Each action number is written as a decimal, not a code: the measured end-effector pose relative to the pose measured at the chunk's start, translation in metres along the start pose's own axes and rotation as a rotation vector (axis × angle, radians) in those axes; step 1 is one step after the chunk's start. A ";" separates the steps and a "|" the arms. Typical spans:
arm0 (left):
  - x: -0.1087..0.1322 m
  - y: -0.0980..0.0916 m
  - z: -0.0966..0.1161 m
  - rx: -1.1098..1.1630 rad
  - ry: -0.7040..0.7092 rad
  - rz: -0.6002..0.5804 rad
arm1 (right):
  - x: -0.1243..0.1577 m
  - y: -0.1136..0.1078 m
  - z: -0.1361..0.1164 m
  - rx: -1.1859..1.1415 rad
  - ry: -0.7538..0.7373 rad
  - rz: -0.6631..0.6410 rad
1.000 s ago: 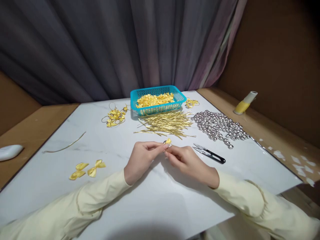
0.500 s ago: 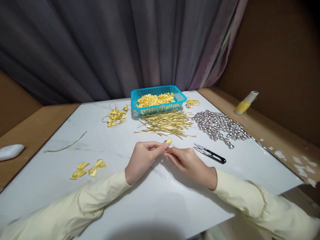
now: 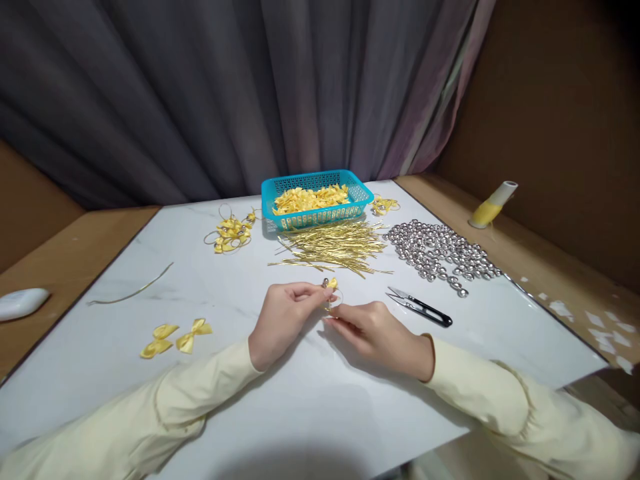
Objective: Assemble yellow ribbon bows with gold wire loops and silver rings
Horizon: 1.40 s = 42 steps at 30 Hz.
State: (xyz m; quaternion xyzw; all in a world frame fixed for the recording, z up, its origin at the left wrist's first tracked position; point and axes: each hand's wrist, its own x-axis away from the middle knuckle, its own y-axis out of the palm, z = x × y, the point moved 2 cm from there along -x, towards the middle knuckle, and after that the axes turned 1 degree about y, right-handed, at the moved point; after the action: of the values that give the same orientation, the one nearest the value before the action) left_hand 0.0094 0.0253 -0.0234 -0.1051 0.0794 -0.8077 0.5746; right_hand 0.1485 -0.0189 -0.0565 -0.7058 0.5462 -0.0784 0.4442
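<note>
Between the fingertips of my left hand (image 3: pixel 290 320) is a small yellow ribbon bow (image 3: pixel 333 285) with a silver bell-like bead (image 3: pixel 325 283) beside it. A thin gold cord (image 3: pixel 341 297) curves from the bow in a loop. Lower down, my right hand (image 3: pixel 373 333) pinches the cord near its end, a little apart from the left fingertips. Just beyond both hands lies a pile of gold cord lengths (image 3: pixel 335 247). To the right of my right hand rest black-handled thread snips (image 3: pixel 423 309), their blades apart.
A blue basket (image 3: pixel 320 219) of yellow bows stands at the back. Silver beads (image 3: pixel 440 250) spread at right, near a spool of yellow thread (image 3: pixel 487 212). Looped bows (image 3: pixel 233 233) lie back left; loose bows (image 3: pixel 194 335) and a single cord (image 3: pixel 133 293) lie left.
My right fingertips have moved slightly down and away from the left ones. The bow has shifted a little left, and the bead and cord loop show more clearly.
</note>
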 end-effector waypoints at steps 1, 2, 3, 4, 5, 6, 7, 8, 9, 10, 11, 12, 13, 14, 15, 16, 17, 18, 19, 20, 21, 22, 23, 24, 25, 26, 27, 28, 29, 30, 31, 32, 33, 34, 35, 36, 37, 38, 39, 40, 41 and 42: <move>0.000 0.000 0.000 0.005 0.001 -0.001 | 0.000 0.000 0.000 -0.006 0.009 -0.004; -0.001 -0.001 0.000 0.006 0.002 -0.001 | 0.000 0.000 0.000 -0.023 0.025 -0.001; -0.002 -0.002 0.000 0.002 0.004 0.004 | 0.000 0.000 -0.001 -0.058 0.051 0.006; -0.002 -0.002 0.000 -0.007 0.008 0.016 | 0.000 0.000 -0.001 -0.116 0.089 0.017; -0.003 -0.003 0.000 -0.021 0.014 0.033 | 0.000 -0.001 0.000 -0.194 0.140 0.029; -0.003 -0.004 0.001 -0.034 0.021 0.049 | 0.000 0.000 0.000 -0.287 0.198 0.034; -0.004 -0.005 0.001 -0.045 0.031 0.064 | 0.000 0.000 0.000 -0.381 0.253 0.034; -0.004 -0.005 0.001 -0.053 0.041 0.077 | -0.001 0.000 0.000 -0.462 0.298 0.028; -0.004 -0.005 0.001 -0.059 0.051 0.088 | -0.001 0.001 0.000 -0.520 0.327 0.019; -0.004 -0.006 0.002 -0.064 0.063 0.093 | -0.001 0.001 0.000 -0.552 0.342 0.012; -0.003 -0.006 0.002 -0.069 0.075 0.097 | -0.002 0.001 0.000 -0.559 0.346 0.009; -0.003 -0.006 0.002 -0.075 0.085 0.098 | -0.002 0.001 0.000 -0.544 0.339 0.009; -0.003 -0.006 0.002 -0.082 0.092 0.094 | -0.002 0.000 0.000 -0.513 0.326 0.012; -0.003 -0.005 0.002 -0.088 0.096 0.085 | -0.003 0.000 0.000 -0.471 0.308 0.015; -0.003 -0.005 0.002 -0.093 0.096 0.071 | -0.003 -0.001 -0.001 -0.423 0.286 0.019; -0.002 -0.005 0.002 -0.097 0.094 0.058 | -0.003 -0.001 -0.001 -0.374 0.265 0.024; -0.002 -0.004 0.002 -0.102 0.092 0.046 | -0.002 -0.002 -0.001 -0.333 0.245 0.032; -0.002 -0.004 0.002 -0.108 0.092 0.035 | -0.002 -0.002 -0.002 -0.305 0.230 0.040; -0.002 -0.004 0.001 -0.113 0.090 0.025 | -0.002 -0.003 -0.002 -0.293 0.222 0.048; -0.001 -0.003 0.001 -0.117 0.089 0.018 | -0.002 -0.003 -0.002 -0.295 0.220 0.055; -0.001 -0.003 0.001 -0.119 0.086 0.012 | -0.002 -0.003 -0.002 -0.311 0.225 0.056; -0.001 -0.003 0.001 -0.119 0.083 0.007 | -0.002 -0.003 -0.002 -0.338 0.236 0.053; 0.000 -0.002 0.001 -0.117 0.080 0.001 | -0.002 -0.003 -0.002 -0.373 0.252 0.045; 0.000 -0.002 0.001 -0.113 0.078 -0.003 | -0.002 -0.003 -0.002 -0.415 0.274 0.034; 0.001 -0.001 0.001 -0.108 0.077 -0.009 | -0.002 -0.003 -0.002 -0.463 0.300 0.026; 0.001 -0.001 0.001 -0.101 0.077 -0.017 | -0.002 -0.003 -0.002 -0.513 0.329 0.016; 0.002 0.000 0.001 -0.095 0.079 -0.025 | -0.003 -0.003 -0.002 -0.564 0.357 0.006; 0.002 0.000 0.001 -0.089 0.083 -0.032 | -0.003 -0.003 -0.002 -0.614 0.382 -0.005; 0.003 0.000 0.001 -0.085 0.088 -0.039 | -0.003 -0.003 -0.002 -0.660 0.403 -0.015; 0.004 0.000 0.001 -0.083 0.093 -0.045 | -0.003 -0.003 -0.002 -0.703 0.420 -0.024; 0.004 0.001 0.001 -0.082 0.097 -0.051 | -0.004 -0.003 -0.002 -0.742 0.431 -0.031; 0.005 0.001 0.002 -0.083 0.098 -0.055 | -0.004 -0.003 -0.002 -0.775 0.439 -0.036; 0.005 0.001 0.002 -0.083 0.095 -0.059 | -0.005 -0.004 -0.003 -0.800 0.445 -0.038; 0.006 0.001 0.002 -0.080 0.090 -0.061 | -0.005 -0.004 -0.003 -0.818 0.448 -0.039; 0.006 0.002 0.003 -0.073 0.083 -0.059 | -0.006 -0.005 -0.003 -0.831 0.448 -0.039; 0.006 0.002 0.003 -0.066 0.077 -0.055 | -0.006 -0.005 -0.003 -0.840 0.447 -0.038; 0.007 0.002 0.003 -0.057 0.070 -0.049 | -0.007 -0.006 -0.003 -0.847 0.447 -0.037; 0.007 0.002 0.004 -0.049 0.067 -0.044 | -0.007 -0.006 -0.004 -0.855 0.446 -0.037; 0.007 0.002 0.004 -0.043 0.065 -0.038 | -0.007 -0.007 -0.004 -0.863 0.444 -0.036; 0.007 0.002 0.004 -0.039 0.066 -0.035 | -0.007 -0.007 -0.004 -0.869 0.443 -0.036; 0.008 0.002 0.004 -0.039 0.069 -0.032 | -0.007 -0.007 -0.004 -0.873 0.441 -0.036; 0.008 0.001 0.004 -0.039 0.073 -0.030 | -0.007 -0.007 -0.005 -0.876 0.438 -0.036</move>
State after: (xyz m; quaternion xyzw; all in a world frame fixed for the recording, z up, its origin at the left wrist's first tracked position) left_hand 0.0091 0.0174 -0.0195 -0.0879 0.1143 -0.8178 0.5571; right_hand 0.1484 -0.0158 -0.0460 -0.8026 0.5961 0.0041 -0.0212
